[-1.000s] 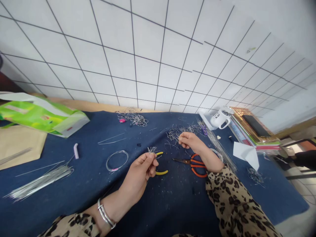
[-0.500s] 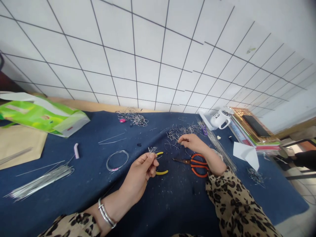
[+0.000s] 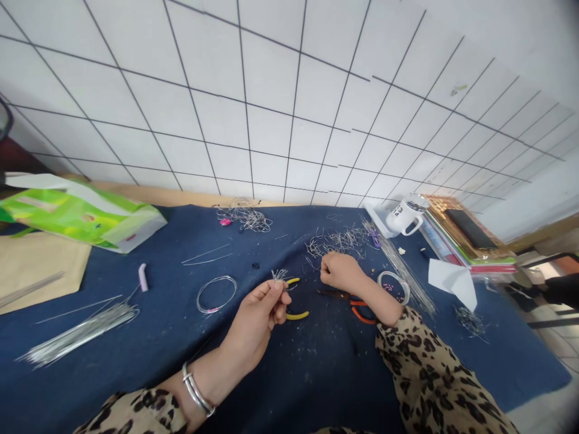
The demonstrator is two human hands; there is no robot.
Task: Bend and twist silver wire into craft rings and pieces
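My left hand (image 3: pixel 259 314) pinches a small bunch of short bent wire pieces (image 3: pixel 278 275) upright above the blue cloth (image 3: pixel 149 337). Just behind it lie yellow-handled pliers (image 3: pixel 296 298). My right hand (image 3: pixel 340 270) is curled, fingertips pinched at the near edge of a scatter of short wire pieces (image 3: pixel 337 241); whether it holds one I cannot make out. Orange-handled scissors (image 3: pixel 350 299) lie under my right wrist, partly hidden. Both sleeves are leopard print, and a silver bangle sits on my left wrist.
A wire ring (image 3: pixel 216 293) and a bundle of long straight wires (image 3: pixel 76 333) lie left. Another wire tangle (image 3: pixel 244 217) sits at the back. A green bag (image 3: pixel 81 214), a white mug (image 3: pixel 404 216), a small round dish (image 3: pixel 393 286) and stacked papers (image 3: pixel 465 241) ring the work area.
My right hand has slid left and toward me, from the wire scatter to just above the scissors' blades. My left hand has kept still with its bunch of wires.
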